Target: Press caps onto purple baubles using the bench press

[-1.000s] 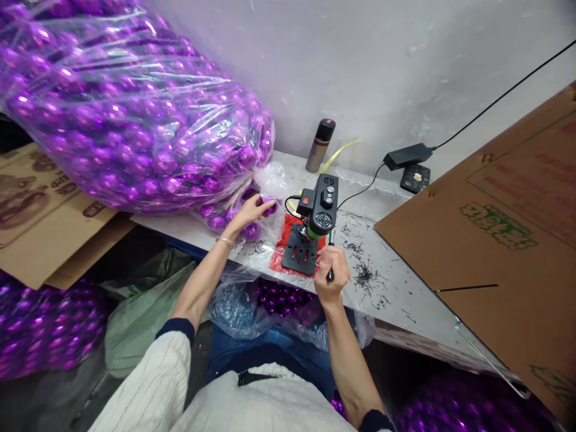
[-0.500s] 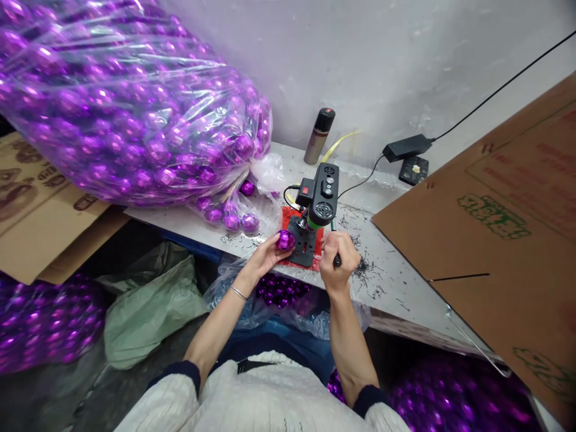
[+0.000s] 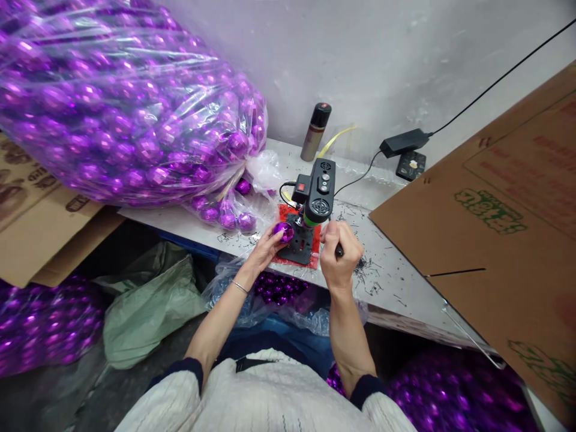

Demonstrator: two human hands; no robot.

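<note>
My left hand (image 3: 266, 247) grips a shiny purple ball (image 3: 283, 230) and holds it on the black base of a small bench drill press (image 3: 315, 201). My right hand (image 3: 339, 255) is closed around the press's black lever handle at the machine's right side. The press stands on a red mat (image 3: 315, 246) near the front edge of a white table (image 3: 180, 219). A huge clear plastic bag of purple balls (image 3: 112, 102) lies on the table's left end, with a few balls (image 3: 234, 219) spilling from its mouth.
A spray can (image 3: 315, 123) stands by the wall. A power adapter (image 3: 404, 143) and cable lie at the back right. A cardboard sheet (image 3: 495, 210) covers the right. Black shavings (image 3: 369, 273) litter the table. More bagged purple balls (image 3: 281, 288) sit below the table edge.
My left hand took a purple ball from the bag's mouth and brought it right, onto the press base. My right hand stayed on the lever, shifting slightly up.
</note>
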